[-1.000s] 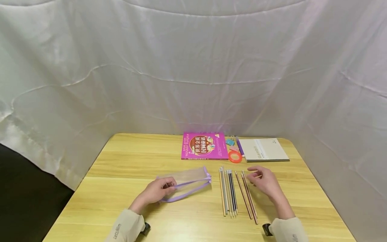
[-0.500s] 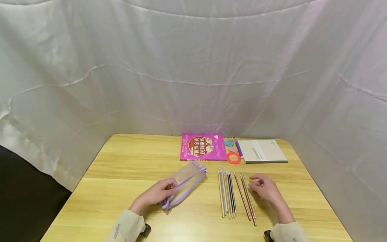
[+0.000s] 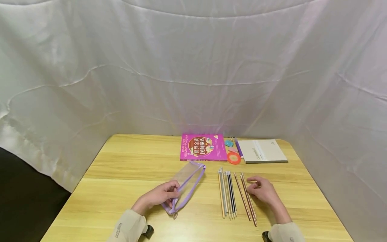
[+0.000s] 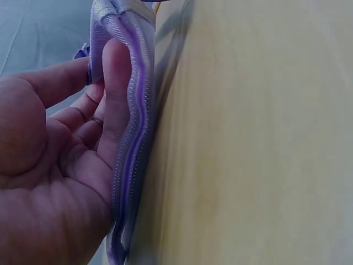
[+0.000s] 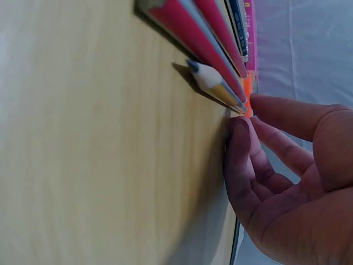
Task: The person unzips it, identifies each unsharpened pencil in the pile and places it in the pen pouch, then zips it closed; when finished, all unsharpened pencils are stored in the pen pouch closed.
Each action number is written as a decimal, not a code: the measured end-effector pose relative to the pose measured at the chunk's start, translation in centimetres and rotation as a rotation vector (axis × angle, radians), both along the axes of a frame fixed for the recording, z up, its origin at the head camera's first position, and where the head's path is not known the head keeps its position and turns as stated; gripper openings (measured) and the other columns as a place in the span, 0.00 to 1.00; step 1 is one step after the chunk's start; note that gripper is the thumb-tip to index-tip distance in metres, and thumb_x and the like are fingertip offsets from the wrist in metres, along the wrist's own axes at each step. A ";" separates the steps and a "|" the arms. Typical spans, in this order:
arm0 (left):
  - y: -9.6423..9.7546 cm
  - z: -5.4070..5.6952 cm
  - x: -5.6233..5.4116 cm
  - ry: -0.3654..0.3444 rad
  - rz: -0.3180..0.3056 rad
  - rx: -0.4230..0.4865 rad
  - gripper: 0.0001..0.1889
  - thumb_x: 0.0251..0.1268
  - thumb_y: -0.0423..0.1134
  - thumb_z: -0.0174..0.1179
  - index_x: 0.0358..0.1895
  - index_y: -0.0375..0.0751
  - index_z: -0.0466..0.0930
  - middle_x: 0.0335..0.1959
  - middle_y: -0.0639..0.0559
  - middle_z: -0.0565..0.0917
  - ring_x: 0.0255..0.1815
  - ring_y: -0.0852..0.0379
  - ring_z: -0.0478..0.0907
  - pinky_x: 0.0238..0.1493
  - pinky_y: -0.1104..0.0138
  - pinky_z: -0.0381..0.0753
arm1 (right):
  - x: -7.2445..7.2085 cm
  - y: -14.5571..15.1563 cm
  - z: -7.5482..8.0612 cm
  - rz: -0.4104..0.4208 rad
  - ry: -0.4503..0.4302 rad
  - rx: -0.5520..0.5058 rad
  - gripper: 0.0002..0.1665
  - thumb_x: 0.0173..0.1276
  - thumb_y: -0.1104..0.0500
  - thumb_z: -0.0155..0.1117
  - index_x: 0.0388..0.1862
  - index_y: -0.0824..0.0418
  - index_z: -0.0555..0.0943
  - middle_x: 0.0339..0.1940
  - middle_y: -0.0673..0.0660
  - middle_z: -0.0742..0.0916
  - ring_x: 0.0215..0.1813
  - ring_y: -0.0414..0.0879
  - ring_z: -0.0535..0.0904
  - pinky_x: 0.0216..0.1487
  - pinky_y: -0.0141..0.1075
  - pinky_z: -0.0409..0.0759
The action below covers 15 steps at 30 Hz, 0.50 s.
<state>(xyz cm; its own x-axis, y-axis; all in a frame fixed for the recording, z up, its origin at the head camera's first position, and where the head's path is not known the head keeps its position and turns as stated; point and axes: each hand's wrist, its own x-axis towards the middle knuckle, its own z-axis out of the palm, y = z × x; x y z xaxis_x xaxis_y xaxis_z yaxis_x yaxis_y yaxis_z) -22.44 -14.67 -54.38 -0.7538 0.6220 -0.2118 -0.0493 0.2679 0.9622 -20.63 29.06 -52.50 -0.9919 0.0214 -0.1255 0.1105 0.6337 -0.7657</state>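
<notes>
In the head view my left hand (image 3: 160, 195) grips the near end of a see-through pencil case (image 3: 191, 193) with purple trim. The left wrist view shows thumb and fingers at its purple zipper (image 4: 138, 94). My right hand (image 3: 262, 191), fingers loosely bent and holding nothing, hovers beside the upper ends of several red-brown pencils (image 3: 248, 198). In the right wrist view the fingertips are close to these red pencils (image 5: 190, 33) and to a sharpened pencil (image 5: 208, 78). Left of them lies a row of dark and yellowish pencils (image 3: 231, 196).
A magenta book (image 3: 219, 153) lies at the back of the wooden table (image 3: 127, 161). Right of it are a blue item (image 3: 228, 143), a pink eraser (image 3: 232, 150), a red-orange ring (image 3: 229, 159), a purple pen (image 3: 239, 149) and a notebook (image 3: 266, 151). Pale curtains (image 3: 193, 67) surround the table.
My left hand has turned the pencil case so its far end points up and away, and drawn it slightly nearer. The right hand has shifted a little nearer me and stays beside the red-brown pencils.
</notes>
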 end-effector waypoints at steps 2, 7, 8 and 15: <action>0.1 -0.1 0.0 -0.002 -0.006 0.004 0.12 0.79 0.40 0.58 0.45 0.33 0.70 0.33 0.50 0.77 0.28 0.56 0.79 0.30 0.69 0.84 | 0.0 0.1 -0.2 -0.006 0.004 0.003 0.24 0.65 0.67 0.72 0.60 0.69 0.81 0.34 0.56 0.86 0.35 0.45 0.79 0.34 0.31 0.77; 0.0 -0.7 0.0 -0.026 -0.002 0.012 0.12 0.79 0.42 0.58 0.46 0.35 0.72 0.33 0.52 0.76 0.27 0.58 0.78 0.29 0.69 0.84 | -0.2 0.4 -0.5 -0.022 0.002 0.018 0.25 0.63 0.69 0.71 0.59 0.71 0.80 0.34 0.57 0.86 0.33 0.45 0.79 0.31 0.32 0.79; -0.1 -0.8 0.0 -0.033 -0.001 0.011 0.12 0.78 0.42 0.59 0.46 0.36 0.72 0.33 0.52 0.76 0.27 0.58 0.78 0.29 0.69 0.84 | -0.2 0.5 -0.5 -0.025 -0.004 0.015 0.25 0.63 0.70 0.71 0.59 0.71 0.80 0.33 0.57 0.86 0.32 0.45 0.80 0.31 0.32 0.79; -0.3 -1.3 -0.2 -0.032 0.011 0.022 0.12 0.78 0.44 0.60 0.46 0.37 0.74 0.34 0.53 0.77 0.26 0.59 0.78 0.28 0.69 0.84 | -0.4 0.8 -0.6 -0.041 -0.024 -0.088 0.25 0.62 0.74 0.65 0.60 0.75 0.78 0.31 0.59 0.84 0.27 0.46 0.81 0.28 0.34 0.83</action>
